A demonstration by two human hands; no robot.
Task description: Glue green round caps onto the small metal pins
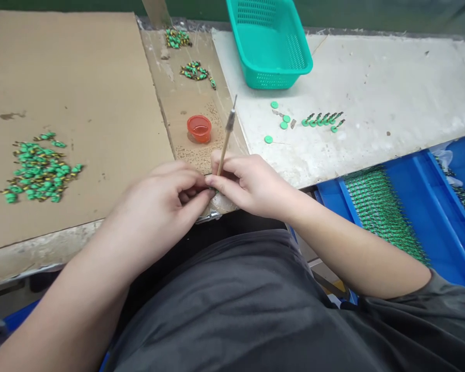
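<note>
My right hand point(251, 181) is closed around the wooden handle of a thin brush-like tool point(227, 134), whose dark, narrow tip points up and away from me. Its fingertips meet those of my left hand point(178, 191) at the bench's front edge. The left fingers are pinched together, and what lies between them is mostly hidden, with only a trace of green showing. Just beyond the hands stands a small red cup point(199, 128) with some liquid in it. Brown specks dot the board around the cup.
A pile of small green-and-dark pieces point(42, 170) lies on the cardboard at left, smaller heaps point(194, 71) behind the cup. Green discs point(268, 139) and a row of upright pieces point(321, 121) sit at right, near a teal basket point(275, 77). Blue trays point(430, 191) hold many pieces.
</note>
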